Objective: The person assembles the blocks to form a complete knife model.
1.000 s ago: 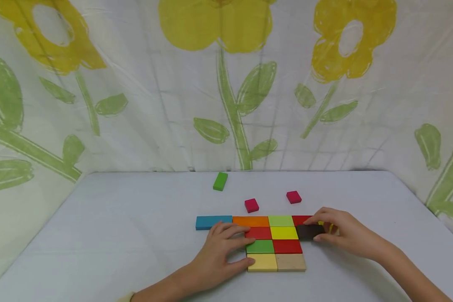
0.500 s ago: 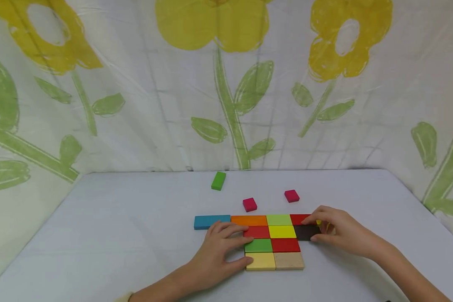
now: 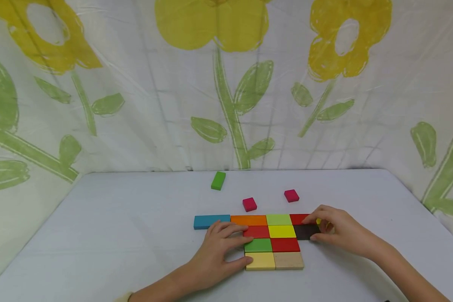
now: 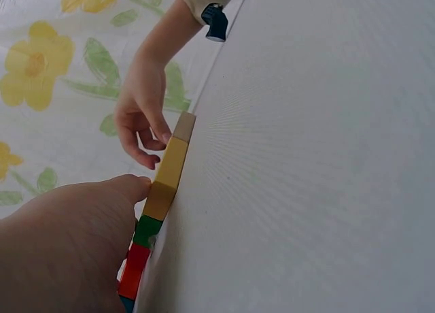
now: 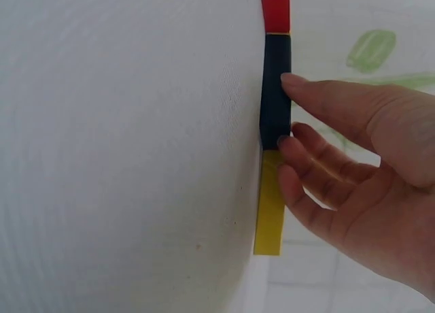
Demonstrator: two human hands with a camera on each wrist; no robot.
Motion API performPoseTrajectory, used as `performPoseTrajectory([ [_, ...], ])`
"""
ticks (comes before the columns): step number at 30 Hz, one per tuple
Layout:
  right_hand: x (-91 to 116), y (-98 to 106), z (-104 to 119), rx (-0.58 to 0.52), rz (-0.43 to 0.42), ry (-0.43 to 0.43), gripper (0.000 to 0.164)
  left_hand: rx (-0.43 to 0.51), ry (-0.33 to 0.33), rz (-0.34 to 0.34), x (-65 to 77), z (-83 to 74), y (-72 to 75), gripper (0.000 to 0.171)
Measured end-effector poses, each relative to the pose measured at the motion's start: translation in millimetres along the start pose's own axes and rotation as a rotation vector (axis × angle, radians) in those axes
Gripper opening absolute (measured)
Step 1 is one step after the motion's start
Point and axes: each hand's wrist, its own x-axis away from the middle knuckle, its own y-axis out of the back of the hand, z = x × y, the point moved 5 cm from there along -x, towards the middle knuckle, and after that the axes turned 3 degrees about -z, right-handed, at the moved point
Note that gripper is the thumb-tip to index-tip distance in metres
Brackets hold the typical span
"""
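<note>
A flat patchwork of coloured wooden blocks lies on the white table. In the head view my right hand [image 3: 336, 230] has its thumb and fingers at the right end of a black block [image 3: 305, 232], which sits beside a yellow block [image 3: 282, 231] and below a red block [image 3: 299, 219]. The right wrist view shows the thumb on the dark block [image 5: 275, 92] and fingertips by a long yellow block [image 5: 270, 204]. My left hand [image 3: 222, 253] rests with spread fingers along the left side, touching a red block [image 3: 257, 232], a green block [image 3: 259, 245] and a pale yellow block [image 3: 261, 261].
A blue block [image 3: 211, 222] and an orange block [image 3: 248, 220] extend the top row leftward. Behind it lie two pink blocks [image 3: 250, 204] and a loose green block [image 3: 218, 180]. A flower-printed curtain [image 3: 166, 105] hangs at the table's far edge.
The black block, slightly tilted in my right hand a second ago, now lies flat against its neighbours. My left hand has stayed on the blocks; the whole view has shifted slightly.
</note>
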Motion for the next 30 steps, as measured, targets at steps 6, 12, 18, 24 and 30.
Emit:
performPoseTrajectory([
  [6, -0.8, 0.1, 0.2, 0.004, -0.009, 0.009, 0.031, 0.001, 0.000, -0.003, -0.1, 0.1, 0.5, 0.042],
  [12, -0.3, 1.2, -1.3, -0.025, -0.013, 0.040, 0.032, 0.007, 0.008, 0.005, -0.3, -0.5, 1.4, 0.043],
  [18, 1.7, 4.1, -5.9, -0.075, -0.002, 0.047, 0.035, 0.026, 0.011, 0.002, -0.3, -1.1, 1.8, 0.042],
  [24, 1.5, 8.8, -8.6, -0.134, -0.001, 0.065, 0.035, 0.027, -0.001, -0.005, -0.3, -1.4, 1.5, 0.041],
  [30, -5.7, 15.3, -5.6, -0.104, -0.003, 0.061, 0.033, 0.020, 0.003, 0.005, -0.2, -0.6, 1.1, 0.042],
])
